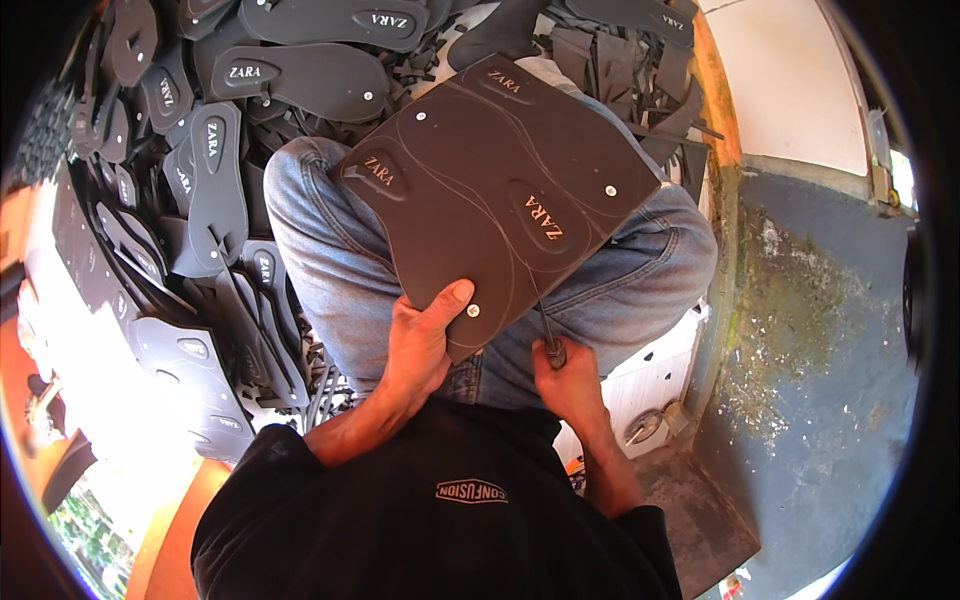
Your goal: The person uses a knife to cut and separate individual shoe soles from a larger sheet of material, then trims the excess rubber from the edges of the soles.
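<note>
A black foam sheet (455,215) marked with curved sole outlines and light lettering lies tilted across my jeans-clad knees. My left hand (415,345) grips its near left corner, thumb pressed on top and fingers underneath. Close to the sheet's near right edge, my right hand (570,380) is closed around the dark handle of a thin-bladed knife (555,352). The slim blade points up to that edge, at the end of a curved outline. Whether its tip is inside the foam I cannot tell. The sheet's left side follows a curved, cut contour.
Loose black sandal soles (213,185) are heaped to the left and far left. Printed sheets (190,385) lie at the left in bright glare. Dark foam scraps (610,90) cover the far right of the work area. A stained blue-grey floor (830,320) lies beyond a ledge at right.
</note>
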Tool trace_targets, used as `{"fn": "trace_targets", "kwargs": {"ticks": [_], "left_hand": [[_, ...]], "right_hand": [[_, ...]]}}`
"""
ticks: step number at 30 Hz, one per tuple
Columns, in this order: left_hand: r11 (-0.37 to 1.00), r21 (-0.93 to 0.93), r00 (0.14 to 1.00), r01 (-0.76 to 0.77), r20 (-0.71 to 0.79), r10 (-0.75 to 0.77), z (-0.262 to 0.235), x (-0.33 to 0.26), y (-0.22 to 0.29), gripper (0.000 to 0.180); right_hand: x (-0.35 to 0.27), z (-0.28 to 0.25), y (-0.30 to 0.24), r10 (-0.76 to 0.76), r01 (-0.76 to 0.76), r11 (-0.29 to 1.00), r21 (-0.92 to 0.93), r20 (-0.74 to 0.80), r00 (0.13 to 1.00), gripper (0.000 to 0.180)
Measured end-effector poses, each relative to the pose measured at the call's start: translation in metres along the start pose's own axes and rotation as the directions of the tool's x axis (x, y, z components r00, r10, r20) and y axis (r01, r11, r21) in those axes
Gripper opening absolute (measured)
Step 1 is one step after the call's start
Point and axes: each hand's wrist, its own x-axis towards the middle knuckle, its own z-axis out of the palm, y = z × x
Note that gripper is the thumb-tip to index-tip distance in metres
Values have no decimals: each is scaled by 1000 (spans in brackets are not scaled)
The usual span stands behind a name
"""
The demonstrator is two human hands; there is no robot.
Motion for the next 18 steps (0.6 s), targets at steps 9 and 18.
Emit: {"fn": "trace_targets", "kwargs": {"ticks": [9,18], "left_hand": [[999,-47,998,-9,65,12,-14,5,-7,25],[995,-95,998,-39,36,43,-12,5,-6,16]], "right_hand": [[16,1,-10,-10,13,998,-59,43,999,20],[28,11,-22,48,-48,997,-60,4,999,18]]}}
